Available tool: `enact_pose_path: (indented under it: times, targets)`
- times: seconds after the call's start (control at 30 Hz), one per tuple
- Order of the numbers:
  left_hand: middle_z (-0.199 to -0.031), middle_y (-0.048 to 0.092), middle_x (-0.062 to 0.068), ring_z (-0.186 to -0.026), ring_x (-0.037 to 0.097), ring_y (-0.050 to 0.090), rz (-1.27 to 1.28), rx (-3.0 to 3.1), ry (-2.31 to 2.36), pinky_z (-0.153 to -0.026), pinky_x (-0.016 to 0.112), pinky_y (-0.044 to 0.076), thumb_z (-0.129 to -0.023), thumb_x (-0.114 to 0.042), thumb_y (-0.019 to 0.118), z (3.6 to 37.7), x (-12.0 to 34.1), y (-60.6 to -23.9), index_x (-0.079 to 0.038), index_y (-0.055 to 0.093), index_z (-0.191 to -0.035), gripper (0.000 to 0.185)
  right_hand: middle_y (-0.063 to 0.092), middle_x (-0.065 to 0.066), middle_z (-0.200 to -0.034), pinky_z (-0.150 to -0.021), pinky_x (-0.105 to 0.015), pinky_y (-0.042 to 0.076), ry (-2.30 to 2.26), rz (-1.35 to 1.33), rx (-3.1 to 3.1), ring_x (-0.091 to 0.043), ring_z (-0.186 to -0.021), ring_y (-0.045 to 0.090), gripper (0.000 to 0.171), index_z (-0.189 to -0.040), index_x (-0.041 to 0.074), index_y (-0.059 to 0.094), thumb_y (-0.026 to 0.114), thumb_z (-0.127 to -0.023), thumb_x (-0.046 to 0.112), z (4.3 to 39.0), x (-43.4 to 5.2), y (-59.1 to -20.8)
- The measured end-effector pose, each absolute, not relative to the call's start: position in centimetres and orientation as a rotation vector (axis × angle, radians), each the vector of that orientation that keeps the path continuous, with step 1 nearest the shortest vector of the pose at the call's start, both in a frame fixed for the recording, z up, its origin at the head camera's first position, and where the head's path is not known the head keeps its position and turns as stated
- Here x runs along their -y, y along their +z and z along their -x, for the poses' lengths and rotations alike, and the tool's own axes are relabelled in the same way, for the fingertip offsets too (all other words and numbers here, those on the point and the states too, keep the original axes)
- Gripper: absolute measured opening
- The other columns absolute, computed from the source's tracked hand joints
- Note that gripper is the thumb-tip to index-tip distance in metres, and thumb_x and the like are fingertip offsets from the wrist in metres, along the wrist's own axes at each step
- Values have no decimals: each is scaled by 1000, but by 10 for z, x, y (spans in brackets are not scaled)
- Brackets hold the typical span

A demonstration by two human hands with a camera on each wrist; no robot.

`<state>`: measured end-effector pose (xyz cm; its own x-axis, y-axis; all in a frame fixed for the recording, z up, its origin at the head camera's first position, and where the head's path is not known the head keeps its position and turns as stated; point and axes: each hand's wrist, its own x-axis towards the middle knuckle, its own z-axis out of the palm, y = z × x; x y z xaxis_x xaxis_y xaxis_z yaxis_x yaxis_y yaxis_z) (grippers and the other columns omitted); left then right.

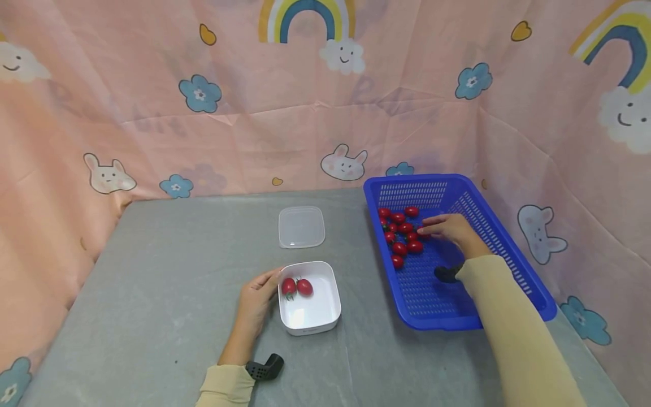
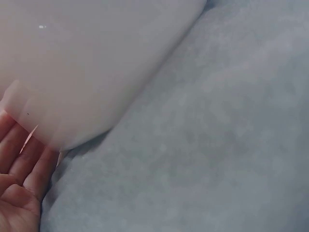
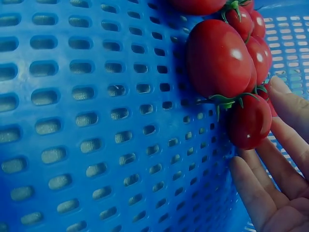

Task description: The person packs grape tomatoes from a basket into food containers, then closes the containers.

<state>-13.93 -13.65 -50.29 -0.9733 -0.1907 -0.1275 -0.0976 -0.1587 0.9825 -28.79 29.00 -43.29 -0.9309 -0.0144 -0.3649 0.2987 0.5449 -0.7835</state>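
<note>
A square white container [image 1: 316,308] with two red cherry tomatoes [image 1: 304,288] in it stands on the grey table. My left hand [image 1: 257,297] lies along its left side, fingertips against the outer wall near the back corner. In the left wrist view, the fingers [image 2: 33,162] reach the container's lower edge. Inside the blue basket [image 1: 432,322], my right hand [image 1: 454,232] pinches a cherry tomato [image 3: 249,122] at the right of the pile. Its thumb and fingers come round it from either side. Several more cherry tomatoes [image 1: 399,249] lie along the basket's left side.
A clear square lid [image 1: 301,227] lies flat on the table [image 1: 168,294] behind the white container. The basket's raised, slotted walls surround the right hand. A pink patterned cloth [image 1: 285,124] hangs at the back and both sides.
</note>
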Motion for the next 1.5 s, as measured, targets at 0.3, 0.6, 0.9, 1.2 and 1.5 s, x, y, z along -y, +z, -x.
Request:
enact_pose_path:
  times: [0.3, 0.6, 0.9, 1.2, 1.5]
  targets:
    - [-97, 75, -11, -95, 1, 68, -361, 2024, -2297, -87, 19, 54, -93, -17, 69, 140, 137, -504, 8, 69, -117, 34, 65, -21, -130, -106, -43, 47, -1248, -234, -2513, 1, -82, 65, 59, -136, -8, 55, 75, -90, 24, 287, -289, -431]
    - [-97, 76, -8, -93, 1, 69, -331, 1993, -2298, -85, 18, 54, -93, -17, 70, 140, 136, -505, 8, 70, -113, 32, 74, 6, -90, -92, -31, 56, -1237, -204, -2545, 7, -72, 61, 56, -129, -13, 58, 78, -87, 18, 288, -288, -433]
    - [-97, 76, -10, -93, 2, 69, -359, 2016, -2304, -85, 18, 55, -93, -17, 69, 140, 137, -504, 8, 69, -116, 33, 69, -21, -123, -99, -39, 53, -1264, -248, -2567, -18, -97, 73, 56, -132, -7, 58, 73, -91, 28, 286, -280, -422]
    - [-110, 75, 7, -96, 2, 69, -354, 2048, -2288, -87, 19, 54, -94, -19, 68, 139, 137, -503, 7, 69, -117, 34, 51, -24, -146, -116, -50, 36, -1402, -222, -2538, -39, -135, 51, 61, -143, 1, 50, 69, -94, 31, 277, -259, -390]
    - [-109, 76, 6, -96, 2, 69, -359, 2037, -2299, -88, 19, 54, -94, -18, 69, 139, 137, -503, 7, 69, -117, 34, 56, -23, -141, -113, -45, 42, -1470, -102, -2557, -35, -133, 53, 57, -138, 1, 56, 72, -92, 30, 257, -227, -360]
